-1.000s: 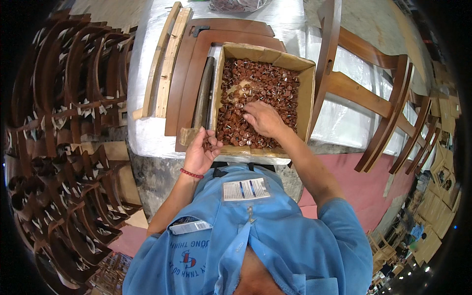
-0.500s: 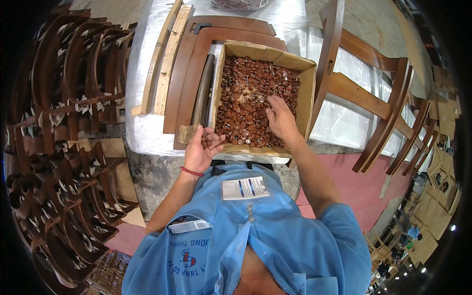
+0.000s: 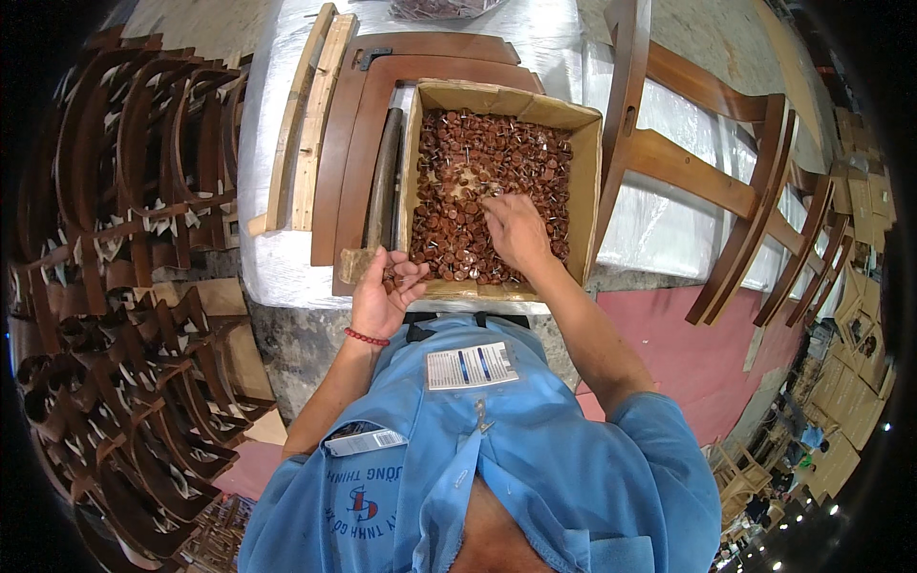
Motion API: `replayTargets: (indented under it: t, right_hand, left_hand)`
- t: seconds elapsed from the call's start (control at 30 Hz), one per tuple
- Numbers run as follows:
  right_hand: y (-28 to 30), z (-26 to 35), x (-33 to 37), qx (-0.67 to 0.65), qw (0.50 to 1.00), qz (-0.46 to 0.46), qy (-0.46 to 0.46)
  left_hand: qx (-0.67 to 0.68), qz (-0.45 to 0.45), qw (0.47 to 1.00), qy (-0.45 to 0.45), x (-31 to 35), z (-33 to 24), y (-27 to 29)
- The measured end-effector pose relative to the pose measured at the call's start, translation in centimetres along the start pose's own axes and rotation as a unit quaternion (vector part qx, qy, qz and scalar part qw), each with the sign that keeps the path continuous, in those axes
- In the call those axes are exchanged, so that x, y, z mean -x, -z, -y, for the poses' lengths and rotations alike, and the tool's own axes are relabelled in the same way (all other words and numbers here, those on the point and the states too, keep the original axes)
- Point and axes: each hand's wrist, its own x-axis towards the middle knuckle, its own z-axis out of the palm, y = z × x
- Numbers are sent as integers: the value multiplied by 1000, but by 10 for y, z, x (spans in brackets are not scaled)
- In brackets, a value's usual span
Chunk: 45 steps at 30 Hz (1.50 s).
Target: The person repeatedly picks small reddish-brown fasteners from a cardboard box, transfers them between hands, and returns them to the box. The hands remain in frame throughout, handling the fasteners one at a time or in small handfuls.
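A cardboard box (image 3: 586, 181) stands before me, filled with small brown round-headed nails (image 3: 458, 224) whose metal pins stick out every way. Over the pile, my right hand (image 3: 521, 237) reaches in palm down, fingers bent together at the nails; what is between its fingertips is hidden. My left hand (image 3: 384, 291) is palm up at the box's near left corner, its fingers curled around a few brown-headed nails (image 3: 390, 280). Just beside it lies a dark bar (image 3: 386, 177) with a pale wooden block (image 3: 354, 265) at its near end.
Curved brown wooden panels (image 3: 341, 153) and two pale wooden strips (image 3: 315, 134) lie left of the box on a plastic-wrapped surface (image 3: 263, 258). Brown chair frames (image 3: 702, 172) lean on the right. Stacked dark wooden parts (image 3: 124, 210) fill the far left.
My right hand has shifted slightly left and nearer to me over the nails. The whole view has moved a little, while my left hand stays by the box corner.
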Motion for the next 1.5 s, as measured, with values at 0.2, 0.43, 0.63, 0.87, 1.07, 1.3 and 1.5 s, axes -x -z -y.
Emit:
replayTargets:
  t: [0.2,0.43,0.63,0.87,1.07,1.3,1.5]
  right_hand:
    - [-17,-14,-36,88,996,-3,12]
    - [-16,-26,-47,139,990,-1,19]
    - [-4,-33,-23,41,995,-82,-31]
    - [6,-23,-15,36,993,-109,-4]
    - [13,-16,-2,13,998,-55,-17]
    - [27,-10,33,1,996,-34,-78]
    - [20,8,35,-15,1000,7,-14]
  left_hand:
    - [-2,5,1000,-2,0,0,1]
    - [9,5,1000,0,0,-1,0]
    - [5,0,1000,-1,-1,1,1]
    - [-9,15,1000,8,-2,0,3]
    - [-18,3,1000,4,-2,-2,1]
    - [-10,11,1000,6,-4,-1,3]
    - [-13,9,1000,17,-3,-3,1]
